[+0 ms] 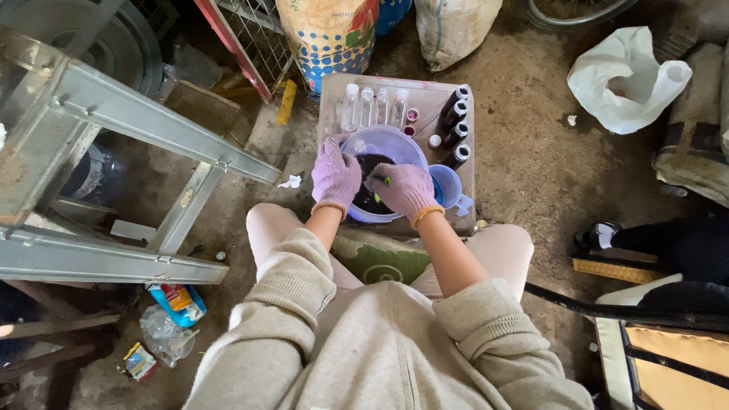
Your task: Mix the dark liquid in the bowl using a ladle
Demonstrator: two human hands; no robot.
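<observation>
At frame centre, the left hand [335, 175] gripped the bowl [383, 144] rim while the right hand [405, 190] pinched a green stick [382, 184] in dark mix. Clear bottles [372, 106] behind looked empty; filling seemingly remained.

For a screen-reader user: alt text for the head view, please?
Two gloved hands, left and right, work over a bowl of dark stuff on a small table with clear bottles and dark bottles.

Both gloves [336, 175] are lilac with tan cuffs. The basin [383, 144] is pale purple, its contents black. The sack [328, 38] shows blue dots on beige.
</observation>
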